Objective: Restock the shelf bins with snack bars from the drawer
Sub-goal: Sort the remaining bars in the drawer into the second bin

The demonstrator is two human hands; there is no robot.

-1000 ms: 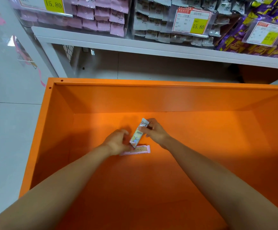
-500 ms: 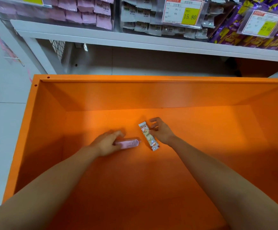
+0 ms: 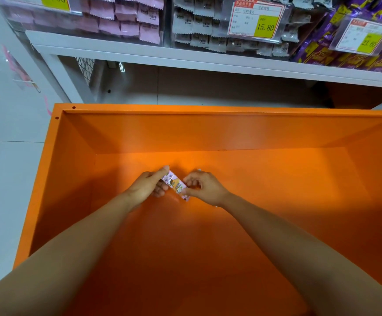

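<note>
1. Two bare arms reach into the orange drawer (image 3: 67, 179), and both grips meet near the middle of its floor.
2. One snack bar (image 3: 175, 184) in a pink and orange wrapper sits slanted between them, its upper end to the left and its lower end to the right.
3. The left grip (image 3: 147, 187) holds the bar's upper end, thumb stretched over the top and fingers curled beneath.
4. The right grip (image 3: 204, 188) pinches the bar's lower end between thumb and curled fingers. A pale sliver above its knuckles is too small to identify.
5. Whether the bar touches the drawer floor cannot be told.
6. Beyond the drawer, a white shelf (image 3: 185, 58) carries pink packets (image 3: 126, 21), grey packets (image 3: 199, 26) and purple packets (image 3: 317, 49). A price tag (image 3: 257, 20) reading 15.80 hangs before the grey ones.
</note>
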